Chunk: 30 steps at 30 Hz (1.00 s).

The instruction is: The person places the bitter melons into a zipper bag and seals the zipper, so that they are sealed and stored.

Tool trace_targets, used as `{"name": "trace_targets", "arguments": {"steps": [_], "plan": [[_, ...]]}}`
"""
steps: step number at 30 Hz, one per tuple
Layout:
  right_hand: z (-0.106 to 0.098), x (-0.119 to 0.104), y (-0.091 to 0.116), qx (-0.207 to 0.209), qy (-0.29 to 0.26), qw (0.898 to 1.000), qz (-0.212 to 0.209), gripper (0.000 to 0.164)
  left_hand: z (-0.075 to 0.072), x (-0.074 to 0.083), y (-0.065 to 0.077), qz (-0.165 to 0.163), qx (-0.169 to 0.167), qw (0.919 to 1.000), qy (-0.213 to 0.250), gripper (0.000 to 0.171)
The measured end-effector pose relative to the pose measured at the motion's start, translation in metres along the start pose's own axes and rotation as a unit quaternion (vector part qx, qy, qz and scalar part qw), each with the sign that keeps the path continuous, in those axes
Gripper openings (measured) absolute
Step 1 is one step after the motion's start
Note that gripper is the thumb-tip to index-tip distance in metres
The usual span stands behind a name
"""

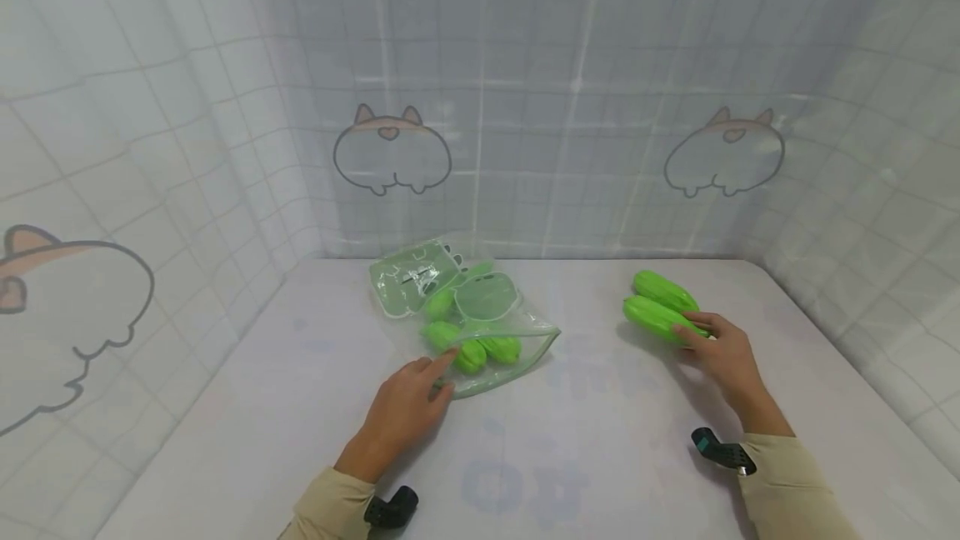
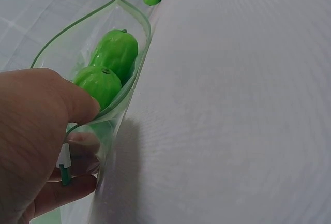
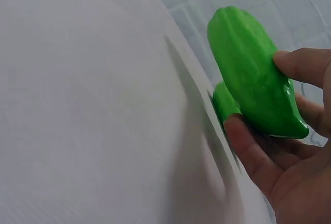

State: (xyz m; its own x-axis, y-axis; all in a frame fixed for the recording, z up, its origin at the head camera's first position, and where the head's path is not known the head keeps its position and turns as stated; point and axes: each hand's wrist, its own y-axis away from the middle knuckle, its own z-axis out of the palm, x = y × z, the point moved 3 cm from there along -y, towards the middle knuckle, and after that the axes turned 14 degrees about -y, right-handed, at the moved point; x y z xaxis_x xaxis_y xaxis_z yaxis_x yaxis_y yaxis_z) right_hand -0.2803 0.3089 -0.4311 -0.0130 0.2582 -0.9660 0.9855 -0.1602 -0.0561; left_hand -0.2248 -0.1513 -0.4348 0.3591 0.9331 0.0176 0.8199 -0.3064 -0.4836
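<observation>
A see-through zip bag (image 1: 534, 357) with a green edge lies on the left half of the table, its mouth spread toward the near side. Several bright green, ridged cucumbers (image 2: 115, 53) are inside it. My left hand (image 1: 408, 407) pinches the bag's rim, thumb on one side and fingers on the other. On the right, my right hand (image 1: 723, 352) grips the end of another cucumber (image 3: 248, 69) between thumb and fingers. That cucumber is tilted and looks raised off the table. Just behind it one more cucumber (image 1: 666, 290) lies on the tabletop.
The white table (image 1: 585, 457) carries faint printed marks. Tiled-pattern curtains with cartoon animals (image 1: 392, 152) hang at the back and both sides, the back one along the table's far edge. A green printed panel (image 1: 412, 277) shows at the bag's far end.
</observation>
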Motion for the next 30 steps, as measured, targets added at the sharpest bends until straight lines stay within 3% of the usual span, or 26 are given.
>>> {"name": "trace_targets", "arguments": {"steps": [18,30], "plan": [[0.021,-0.013,0.006,-0.049,-0.089,0.995,-0.024,0.063,0.002,-0.001,0.000,0.007,0.002,1.0000,0.003,0.053],[0.031,-0.019,0.010,-0.063,-0.070,0.995,-0.031,0.066,-0.001,0.000,0.001,0.012,0.011,0.9999,0.002,0.053]]}}
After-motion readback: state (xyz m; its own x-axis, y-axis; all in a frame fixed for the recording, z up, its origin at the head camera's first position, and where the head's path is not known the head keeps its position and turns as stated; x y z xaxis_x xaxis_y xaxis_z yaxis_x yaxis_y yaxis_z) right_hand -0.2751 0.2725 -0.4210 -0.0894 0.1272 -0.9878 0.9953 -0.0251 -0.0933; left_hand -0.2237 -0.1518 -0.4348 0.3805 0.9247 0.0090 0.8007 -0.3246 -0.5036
